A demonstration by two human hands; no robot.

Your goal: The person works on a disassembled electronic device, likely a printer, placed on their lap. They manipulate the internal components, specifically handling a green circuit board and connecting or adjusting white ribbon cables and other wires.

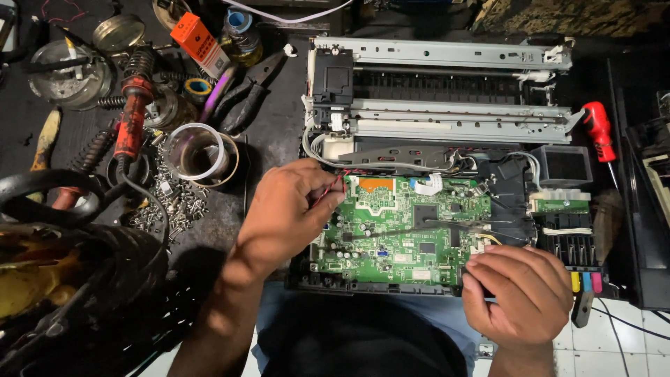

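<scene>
The thin red-and-black wire pair (333, 187) is pinched in the closed left hand (289, 209) and best eased straight off the green rectangular circuit board (401, 234), which is steadied by the curled right hand (518, 293) gripping its lower right edge.

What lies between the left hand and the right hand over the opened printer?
In the head view, the green circuit board spans the stretch between the left hand and right hand, with a thin black probe or wire lying across it.
</scene>
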